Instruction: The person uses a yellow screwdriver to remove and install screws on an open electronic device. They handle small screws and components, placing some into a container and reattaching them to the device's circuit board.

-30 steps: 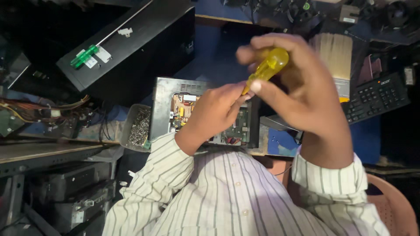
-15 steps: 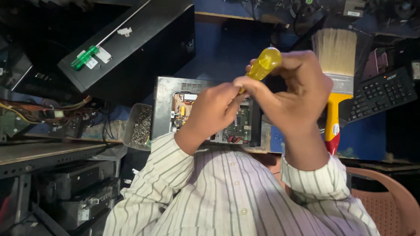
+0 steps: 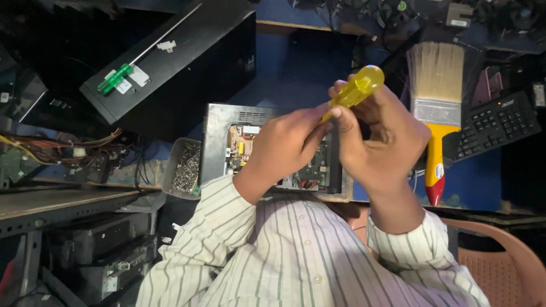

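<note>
**Yellow handle lifted clear of the open metal case**

Yellow translucent plastic sits in my right hand [image 3: 387, 142]: the screwdriver [image 3: 355, 91], its rounded butt pointing up and to the right, my fingers wrapped around the lower part of the handle. My left hand [image 3: 287, 145] meets it from the other side, thumb and fingertips closed where the shaft should be; the shaft and tip are hidden behind my fingers, so I cannot tell what the tip is doing or whether anything sits on it.

A second ago my hands covered more of the flat paintbrush [image 3: 435, 96]; now they have shifted left and lower in view, and the brush shows whole, pale bristles up, yellow and red handle pointing down, lying just right of my right hand. The screwdriver has tilted a little more towards upright. I judge that the tool is being handled in the air, above the grey metal case [image 3: 219, 142] with its exposed circuit board [image 3: 239, 149], not pressed into it.

Left of the case stands a small tray of screws [image 3: 185, 167]. Further up lies a black computer case [image 3: 187, 62] with a green-handled screwdriver [image 3: 116, 78] resting on top. A black keyboard [image 3: 497, 122] lies at the far right, near a plastic chair [image 3: 500, 250].
</note>
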